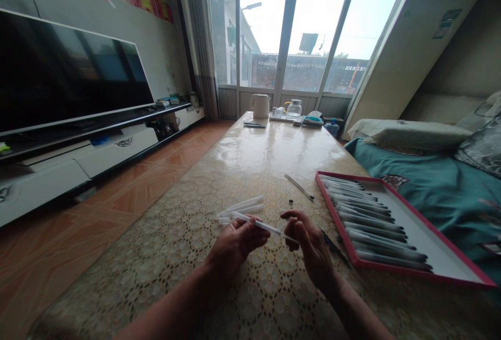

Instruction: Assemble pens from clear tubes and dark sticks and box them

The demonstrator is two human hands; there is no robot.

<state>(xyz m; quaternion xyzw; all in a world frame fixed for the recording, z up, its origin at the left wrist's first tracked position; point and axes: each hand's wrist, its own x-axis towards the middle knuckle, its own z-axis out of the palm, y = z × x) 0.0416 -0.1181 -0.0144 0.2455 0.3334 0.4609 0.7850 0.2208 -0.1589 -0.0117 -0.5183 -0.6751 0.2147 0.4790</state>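
My left hand is closed around a slim white pen barrel, pinching it between thumb and fingers. The barrel slants down to the right, and its thinner end reaches the fingers of my right hand. That hand is half curled with its fingers apart; whether it touches the thin end is unclear. Behind my left hand lie several translucent white tubes. A small black cap and a clear pen with a dark end rest beyond my right hand. A dark pen lies partly hidden beside my right wrist.
At the right, a red-rimmed box holds several rows of clear pens with dark ends. A beige kettle, a glass pot and a tissue pack stand at the table's far end. A bed borders the right side.
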